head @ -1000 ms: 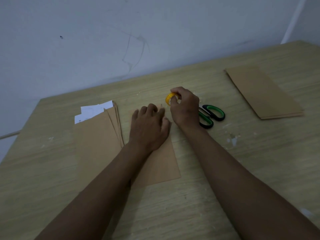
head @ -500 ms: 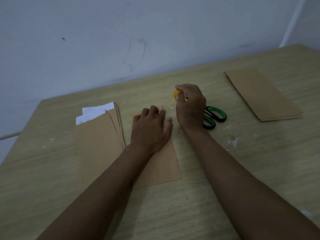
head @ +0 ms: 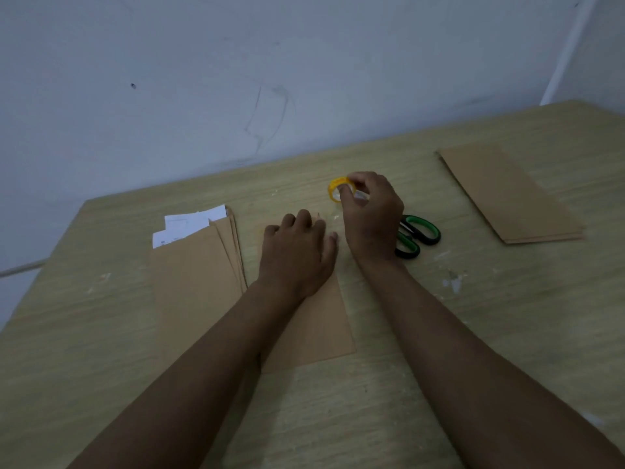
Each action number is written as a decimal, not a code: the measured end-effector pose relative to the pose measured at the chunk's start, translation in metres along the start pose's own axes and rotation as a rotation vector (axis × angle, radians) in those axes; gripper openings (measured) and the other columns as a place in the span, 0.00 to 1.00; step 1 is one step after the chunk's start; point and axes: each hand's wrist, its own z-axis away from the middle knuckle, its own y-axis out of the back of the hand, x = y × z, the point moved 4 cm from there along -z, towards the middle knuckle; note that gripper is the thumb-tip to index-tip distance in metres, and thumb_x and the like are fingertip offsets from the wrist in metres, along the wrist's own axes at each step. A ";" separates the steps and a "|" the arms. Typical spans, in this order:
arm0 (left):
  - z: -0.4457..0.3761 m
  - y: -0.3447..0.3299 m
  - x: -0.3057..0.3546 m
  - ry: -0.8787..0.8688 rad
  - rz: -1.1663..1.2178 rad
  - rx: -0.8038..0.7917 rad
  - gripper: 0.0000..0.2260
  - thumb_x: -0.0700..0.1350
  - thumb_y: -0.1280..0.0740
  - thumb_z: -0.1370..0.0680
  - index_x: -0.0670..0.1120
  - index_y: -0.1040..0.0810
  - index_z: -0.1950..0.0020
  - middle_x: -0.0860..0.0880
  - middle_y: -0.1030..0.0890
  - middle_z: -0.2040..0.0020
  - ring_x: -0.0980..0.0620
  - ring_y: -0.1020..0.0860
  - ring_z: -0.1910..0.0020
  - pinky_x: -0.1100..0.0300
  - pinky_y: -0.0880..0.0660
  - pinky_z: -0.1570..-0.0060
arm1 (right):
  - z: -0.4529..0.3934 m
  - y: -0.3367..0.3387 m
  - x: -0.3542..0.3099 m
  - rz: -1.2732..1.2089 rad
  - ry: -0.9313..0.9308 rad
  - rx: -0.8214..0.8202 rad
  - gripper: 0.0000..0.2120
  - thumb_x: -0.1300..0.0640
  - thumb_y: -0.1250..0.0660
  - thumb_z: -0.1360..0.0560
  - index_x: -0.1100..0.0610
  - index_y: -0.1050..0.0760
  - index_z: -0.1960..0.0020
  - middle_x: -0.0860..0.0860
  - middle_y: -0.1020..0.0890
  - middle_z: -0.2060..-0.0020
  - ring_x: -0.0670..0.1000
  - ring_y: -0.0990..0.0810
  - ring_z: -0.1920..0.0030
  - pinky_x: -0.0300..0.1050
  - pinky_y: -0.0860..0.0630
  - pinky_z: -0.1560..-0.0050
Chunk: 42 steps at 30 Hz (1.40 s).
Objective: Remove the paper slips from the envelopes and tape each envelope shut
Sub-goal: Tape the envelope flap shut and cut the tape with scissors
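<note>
- Head view first: I am looking down over both forearms onto a pale wood-grain tabletop (head: 439, 350) that meets a blue-grey wall at its far edge.
- My left hand (head: 297, 255) lies palm down on the far end of a single brown envelope (head: 314, 330) at the centre, fingers only slightly bent and pressing it flat. It grasps nothing.
- That envelope runs lengthwise toward me; its near end shows between my two forearms, while its far end is hidden under the left hand, so I cannot tell how the opening sits.
- My right hand (head: 372, 211) is just right of the left one and a little farther away, raised off the tabletop. Its thumb and fingers are curled around a yellow tape roll (head: 337, 187), pinching it at the hand's far-left side.
- I cannot make out whether a strip of tape is drawn from the roll; the area between roll and envelope is too dim.
- Scissors (head: 417, 236) with green-and-black handles lie on the tabletop just right of my right wrist, their blades hidden behind the hand.
- On the left, a fanned stack of brown envelopes (head: 196, 272) lies flat, with white paper slips (head: 189, 225) sticking out of its far end.
- At the far right, well apart from both hands, a second neat pile of envelopes (head: 507, 194) lies flat, with only brown paper showing.
</note>
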 end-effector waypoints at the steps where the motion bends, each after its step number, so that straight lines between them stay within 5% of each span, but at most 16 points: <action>1: -0.001 0.002 0.000 -0.002 0.008 -0.004 0.32 0.60 0.59 0.22 0.49 0.23 0.36 0.46 0.24 0.43 0.43 0.25 0.44 0.48 0.28 0.46 | 0.000 0.000 -0.002 0.007 0.014 -0.007 0.07 0.63 0.30 0.29 0.59 0.19 0.51 0.53 0.17 0.56 0.51 0.19 0.56 0.48 0.22 0.54; 6: -0.010 0.014 -0.005 0.063 0.139 -0.009 0.25 0.55 0.51 0.20 0.47 0.22 0.34 0.44 0.19 0.44 0.41 0.21 0.46 0.50 0.27 0.49 | -0.001 -0.002 -0.001 0.013 0.008 -0.072 0.08 0.64 0.31 0.28 0.60 0.18 0.49 0.54 0.16 0.53 0.53 0.18 0.52 0.46 0.23 0.50; 13: -0.020 0.014 -0.020 0.161 0.313 0.059 0.17 0.43 0.35 0.21 0.47 0.22 0.32 0.47 0.18 0.40 0.44 0.22 0.40 0.49 0.23 0.46 | -0.003 -0.002 -0.006 0.021 0.044 -0.078 0.09 0.65 0.31 0.27 0.60 0.17 0.47 0.54 0.16 0.51 0.50 0.19 0.50 0.29 0.30 0.47; 17: -0.024 0.015 -0.023 0.187 0.455 0.167 0.17 0.45 0.31 0.24 0.46 0.20 0.35 0.47 0.17 0.44 0.47 0.20 0.44 0.51 0.23 0.45 | -0.005 -0.005 -0.008 -0.011 0.066 -0.105 0.09 0.66 0.31 0.27 0.61 0.17 0.48 0.54 0.17 0.52 0.50 0.19 0.51 0.38 0.24 0.47; 21: -0.034 0.022 -0.019 0.276 0.779 0.197 0.21 0.48 0.25 0.27 0.49 0.21 0.34 0.52 0.17 0.47 0.54 0.19 0.52 0.61 0.25 0.48 | -0.009 -0.009 -0.009 -0.025 0.069 -0.131 0.10 0.66 0.31 0.28 0.60 0.16 0.47 0.55 0.17 0.52 0.50 0.19 0.52 0.37 0.25 0.48; 26: -0.049 0.021 -0.021 0.297 1.062 0.167 0.04 0.43 0.25 0.26 0.49 0.14 0.52 0.51 0.14 0.60 0.53 0.16 0.57 0.48 0.18 0.49 | -0.009 -0.003 -0.016 -0.043 0.090 -0.219 0.11 0.65 0.32 0.26 0.61 0.17 0.44 0.55 0.15 0.50 0.50 0.18 0.49 0.42 0.21 0.48; 33: -0.058 0.012 -0.030 0.444 1.177 0.171 0.05 0.41 0.24 0.27 0.50 0.17 0.60 0.49 0.16 0.66 0.53 0.19 0.65 0.54 0.20 0.56 | -0.020 0.036 0.001 0.718 -0.209 -0.575 0.17 0.57 0.39 0.24 0.56 0.23 0.38 0.55 0.24 0.40 0.58 0.30 0.37 0.55 0.33 0.38; 42: -0.071 0.006 -0.013 0.505 1.254 0.129 0.04 0.44 0.25 0.25 0.48 0.17 0.59 0.46 0.15 0.62 0.49 0.17 0.60 0.43 0.19 0.50 | -0.019 0.058 0.007 0.796 -0.432 -0.804 0.22 0.48 0.36 0.23 0.57 0.31 0.34 0.57 0.36 0.34 0.60 0.31 0.35 0.53 0.31 0.39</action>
